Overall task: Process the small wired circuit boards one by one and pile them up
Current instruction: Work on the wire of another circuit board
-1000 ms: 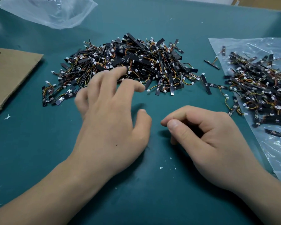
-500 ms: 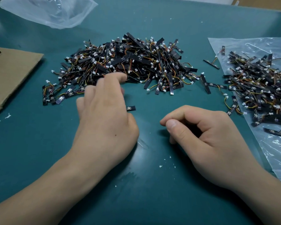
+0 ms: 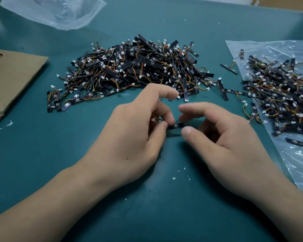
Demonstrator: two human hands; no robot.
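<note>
one small wired circuit board (image 3: 177, 125) is in hand at the middle of the bench (image 3: 42, 154). the left hand (image 3: 129, 137) pinches its wired end, grip clamped, with a white plug (image 3: 153, 119) poking out behind the fingers. the right hand (image 3: 224, 144) curls at the free end, and blur hides whether its grip has closed. i judge this the working step for one piece. next, the right needs a fine pinch on the thin, stiff black strip, then a drop onto a heap. at 12 o'clock lies the big heap (image 3: 140, 67), flat matte strips tangled with springy orange and yellow wire. at 2 o'clock a second heap (image 3: 280, 95) sits on a crinkled clear bag (image 3: 301, 154). brown cardboard (image 3: 12, 75) lies at 10 o'clock.
</note>
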